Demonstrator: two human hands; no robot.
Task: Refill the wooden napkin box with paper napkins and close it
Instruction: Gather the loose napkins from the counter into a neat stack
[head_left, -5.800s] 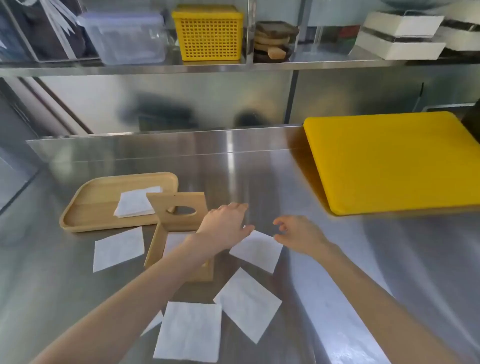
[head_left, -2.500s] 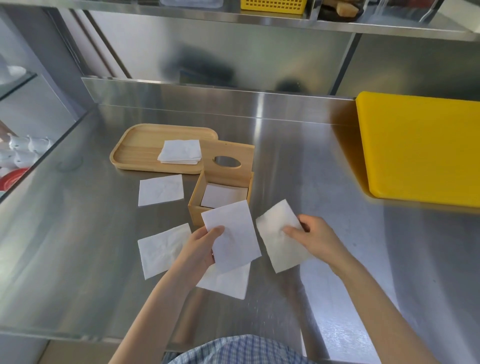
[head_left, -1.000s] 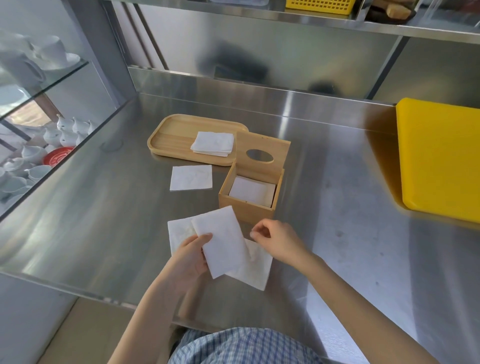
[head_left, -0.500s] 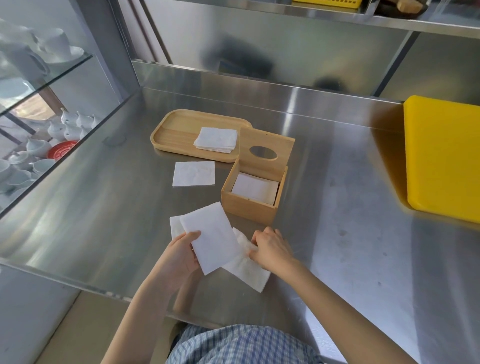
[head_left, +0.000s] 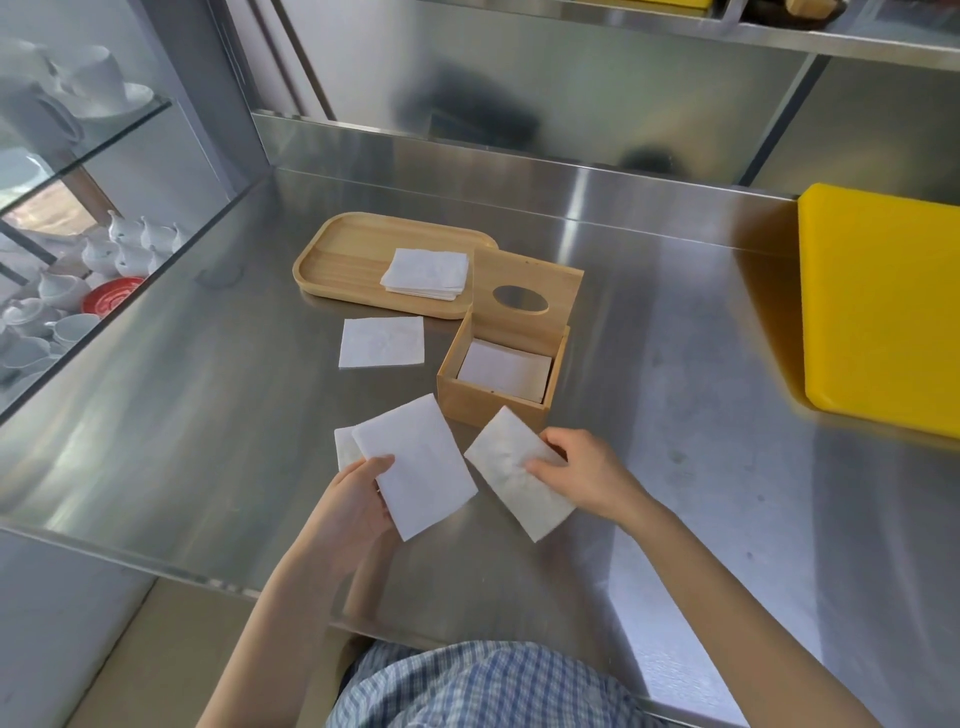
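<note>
The wooden napkin box (head_left: 491, 402) stands open on the steel counter, its lid (head_left: 527, 299) with an oval slot tilted up behind it and a white napkin (head_left: 504, 369) lying inside. Just in front of the box, my left hand (head_left: 353, 506) holds a white napkin (head_left: 415, 475) lifted off the counter, with another napkin (head_left: 345, 447) partly hidden under it. My right hand (head_left: 587, 475) grips a second white napkin (head_left: 511, 475) beside it. One loose napkin (head_left: 382, 342) lies left of the box. A small stack of napkins (head_left: 426, 273) rests on the wooden tray (head_left: 337, 260).
A yellow cutting board (head_left: 883, 306) lies at the right. White cups and teapots (head_left: 62, 291) sit on glass shelves to the left. The counter's front edge (head_left: 208, 582) runs close to my body. A steel backsplash (head_left: 519, 150) closes off the far side.
My right hand has lifted its napkin off the counter and moved it right, apart from the one in my left hand. The box and tray stay put.
</note>
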